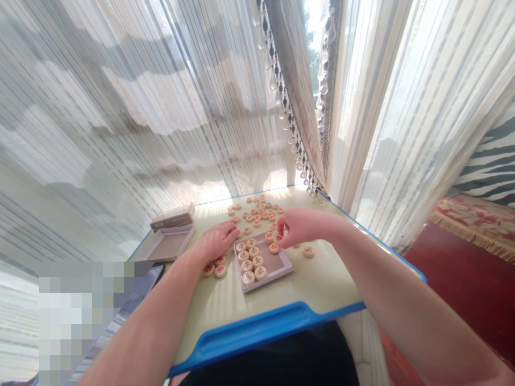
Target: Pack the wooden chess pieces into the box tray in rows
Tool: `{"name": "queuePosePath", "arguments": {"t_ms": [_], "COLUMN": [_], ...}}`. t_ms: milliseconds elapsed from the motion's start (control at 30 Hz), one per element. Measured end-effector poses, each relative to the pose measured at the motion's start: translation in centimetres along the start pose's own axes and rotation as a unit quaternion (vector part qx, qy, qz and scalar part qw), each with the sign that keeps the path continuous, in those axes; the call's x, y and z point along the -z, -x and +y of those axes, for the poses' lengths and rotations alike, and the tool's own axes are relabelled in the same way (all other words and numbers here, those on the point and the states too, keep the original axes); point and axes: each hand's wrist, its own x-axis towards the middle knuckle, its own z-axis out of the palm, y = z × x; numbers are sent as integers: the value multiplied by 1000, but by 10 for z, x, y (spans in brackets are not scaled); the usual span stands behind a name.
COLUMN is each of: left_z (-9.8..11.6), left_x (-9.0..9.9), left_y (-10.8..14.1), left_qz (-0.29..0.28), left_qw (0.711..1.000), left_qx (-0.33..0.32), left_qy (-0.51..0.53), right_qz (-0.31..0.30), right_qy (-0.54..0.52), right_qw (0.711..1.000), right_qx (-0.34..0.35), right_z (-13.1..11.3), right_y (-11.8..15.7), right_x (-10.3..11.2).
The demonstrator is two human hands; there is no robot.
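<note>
A shallow cardboard box (269,286) lies in front of me on the table, with round wooden Chinese chess pieces (247,265) in rows along its left side. Two red-marked pieces, one of them (274,248), sit at its far right part. My right hand (301,226) is over the box's far right corner, thumb and fingers pinched on a red-marked chess piece (279,238). Beyond the box's left corner, my left hand (214,240) rests low with fingers slightly apart, beside loose pieces (247,231); its fingertips are partly hidden.
Many loose pieces (259,212) spread over the far part of the table (330,279). Several red ones (220,271) lie by my left wrist, and one (308,252) sits right of the box. An open tray (167,244) and a closed box (173,215) stand left. Curtains (201,107) hang behind.
</note>
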Motion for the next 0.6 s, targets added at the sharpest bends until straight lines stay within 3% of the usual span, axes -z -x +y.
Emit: {"name": "queuePosePath", "arguments": {"t_ms": [267, 600], "left_z": [-1, 0], "left_x": [-1, 0], "left_y": [0, 1], "left_qz": [1, -2], "left_qw": [1000, 1000], "left_qx": [-5, -15], "left_qy": [6, 8], "right_qz": [30, 24], "right_qy": [77, 65], "right_qw": [997, 998], "right_qx": [2, 2], "right_z": [-13, -10], "right_y": [-7, -6], "right_x": [-14, -12]}}
